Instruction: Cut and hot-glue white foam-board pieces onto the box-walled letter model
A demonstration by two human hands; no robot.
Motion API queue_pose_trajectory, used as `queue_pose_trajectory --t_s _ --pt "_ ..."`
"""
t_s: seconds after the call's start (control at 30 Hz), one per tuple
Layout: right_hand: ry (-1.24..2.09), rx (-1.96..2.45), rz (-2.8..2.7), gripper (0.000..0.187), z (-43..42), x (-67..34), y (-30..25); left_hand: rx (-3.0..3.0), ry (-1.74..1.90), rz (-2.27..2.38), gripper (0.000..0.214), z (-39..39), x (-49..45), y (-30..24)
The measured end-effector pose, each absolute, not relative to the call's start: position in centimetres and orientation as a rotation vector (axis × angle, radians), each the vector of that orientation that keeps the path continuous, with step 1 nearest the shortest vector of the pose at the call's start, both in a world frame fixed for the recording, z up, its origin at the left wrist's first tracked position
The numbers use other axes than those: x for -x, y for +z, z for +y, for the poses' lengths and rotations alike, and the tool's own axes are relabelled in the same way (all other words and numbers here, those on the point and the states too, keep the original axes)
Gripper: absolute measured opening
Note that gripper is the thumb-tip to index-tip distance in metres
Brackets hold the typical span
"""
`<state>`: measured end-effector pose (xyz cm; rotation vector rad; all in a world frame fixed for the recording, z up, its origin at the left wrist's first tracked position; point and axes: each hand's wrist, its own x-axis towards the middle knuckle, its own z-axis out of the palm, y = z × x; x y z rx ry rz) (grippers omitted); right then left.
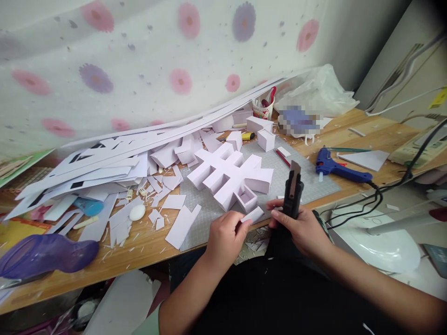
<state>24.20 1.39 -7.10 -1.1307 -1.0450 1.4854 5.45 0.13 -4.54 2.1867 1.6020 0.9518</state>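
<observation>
My left hand (227, 235) pinches a small white strip of board (253, 214) at the table's front edge. In my right hand (303, 228) is a black utility knife (292, 193), its blade pointing up and away from me. Just beyond both hands, a white model built from foam board (226, 172), with several slots and branching arms, rests on a grey cutting mat (190, 232). A small open box shape (247, 197) stands at its near side. An L-shaped flat piece (183, 226) lies left of my left hand.
A blue glue gun (342, 167) lies on the right, its cable hanging over the edge. Board sheets (101, 163) and offcuts pile up on the left, near a purple object (49, 255). A cup of tools (263, 108) and a plastic bag (314, 90) stand at the back.
</observation>
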Motion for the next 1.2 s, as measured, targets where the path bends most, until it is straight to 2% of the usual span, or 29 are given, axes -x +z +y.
queue_pose_trajectory --t_s 0.33,0.83,1.07,1.2 --pt "1.446 1.188 -1.179 0.036 1.6 -25.6 -7.3 -2.343 0.996 1.703 0.025 1.5 -5.4 -6.0" --pt "1.456 1.198 -1.221 0.030 1.7 -25.6 -7.9 -2.445 0.898 1.704 0.020 2.0 -5.3 -5.8" --pt "1.472 1.080 -1.323 0.039 1.1 -26.2 -7.7 -2.458 0.886 1.690 0.018 1.8 -5.4 -5.7" --pt "1.441 0.989 -1.610 0.045 -0.2 -27.3 -7.4 -2.462 0.891 1.673 0.016 1.6 -5.4 -5.6"
